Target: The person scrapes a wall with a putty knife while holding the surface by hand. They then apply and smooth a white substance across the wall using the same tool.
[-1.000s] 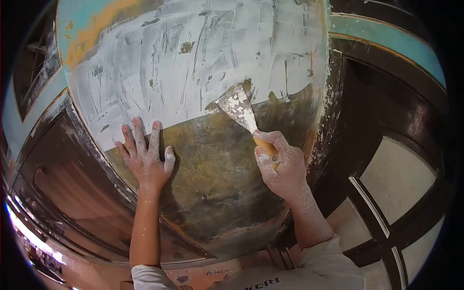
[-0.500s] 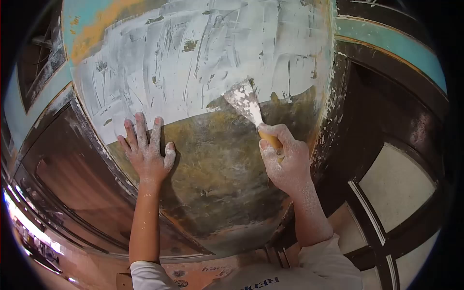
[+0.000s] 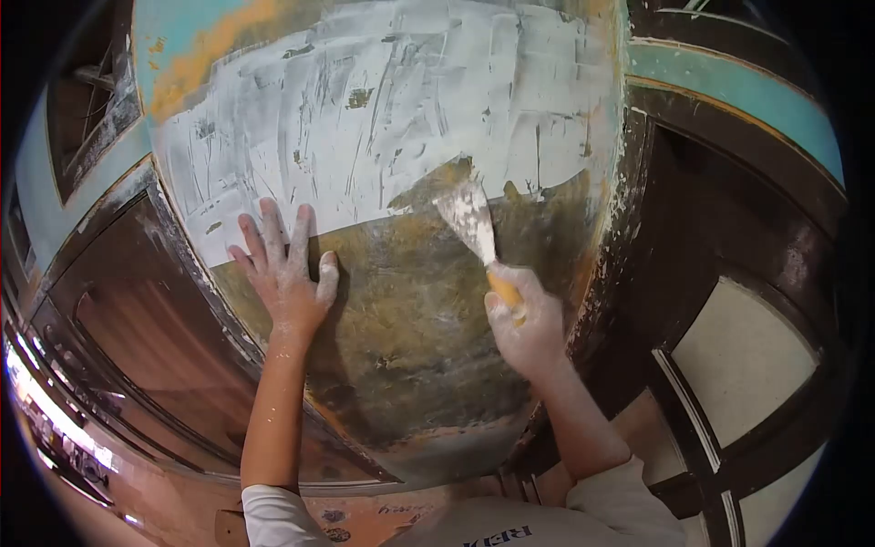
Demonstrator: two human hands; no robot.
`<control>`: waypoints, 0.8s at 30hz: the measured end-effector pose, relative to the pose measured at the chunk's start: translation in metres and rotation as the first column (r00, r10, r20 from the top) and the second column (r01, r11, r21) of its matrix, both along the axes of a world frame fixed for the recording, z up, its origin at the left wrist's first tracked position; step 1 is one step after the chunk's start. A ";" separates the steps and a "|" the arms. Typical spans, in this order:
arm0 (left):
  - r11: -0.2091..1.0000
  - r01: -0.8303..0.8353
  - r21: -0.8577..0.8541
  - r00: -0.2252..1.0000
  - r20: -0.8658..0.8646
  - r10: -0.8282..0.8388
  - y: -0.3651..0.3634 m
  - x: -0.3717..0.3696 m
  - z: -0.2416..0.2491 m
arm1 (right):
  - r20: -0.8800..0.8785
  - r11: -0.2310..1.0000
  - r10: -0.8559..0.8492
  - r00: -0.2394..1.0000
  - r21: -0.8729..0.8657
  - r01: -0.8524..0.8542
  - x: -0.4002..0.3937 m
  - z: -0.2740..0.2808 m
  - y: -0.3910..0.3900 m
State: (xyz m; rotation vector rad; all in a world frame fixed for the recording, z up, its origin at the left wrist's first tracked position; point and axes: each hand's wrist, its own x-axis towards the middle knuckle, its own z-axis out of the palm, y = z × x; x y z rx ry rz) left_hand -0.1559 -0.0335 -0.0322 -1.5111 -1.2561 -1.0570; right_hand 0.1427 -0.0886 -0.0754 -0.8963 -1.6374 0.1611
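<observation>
A curved wall surface fills the middle, with a pale scraped coating (image 3: 365, 128) above and a bare brown-green area (image 3: 419, 319) below. My left hand (image 3: 287, 273), dusted white, lies on it with fingers spread, the fingertips over the coating's lower edge. In my right hand (image 3: 527, 328), the fingers are wrapped round the yellow handle of a scraper (image 3: 469, 219). White residue speckles its metal blade, which points up and left over the brown area, just below a notch in the coating.
Dark wooden panels (image 3: 173, 319) stand at the left, and a dark frame with pale panes (image 3: 747, 365) at the right. Turquoise bands (image 3: 729, 87) run along the upper sides. A reddish floor (image 3: 383, 510) shows at the bottom.
My right hand and the scraper have moved down, uncovering more of the brown notch in the coating. My left hand stays spread on the surface.
</observation>
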 end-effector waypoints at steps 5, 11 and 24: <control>0.998 0.039 0.041 0.999 -0.026 -0.038 0.009 0.036 0.013 | -0.054 0.946 0.140 0.989 -0.289 -0.150 -0.032 -0.031 -0.016; 1.000 -0.008 0.008 0.999 -0.050 0.008 0.011 0.031 0.006 | 0.054 0.902 0.372 0.927 -0.256 -0.347 -0.047 -0.042 -0.003; 1.000 -0.006 0.016 0.997 -0.070 0.007 0.012 0.026 -0.002 | 0.005 0.930 0.336 0.942 -0.158 -0.331 -0.056 -0.030 0.006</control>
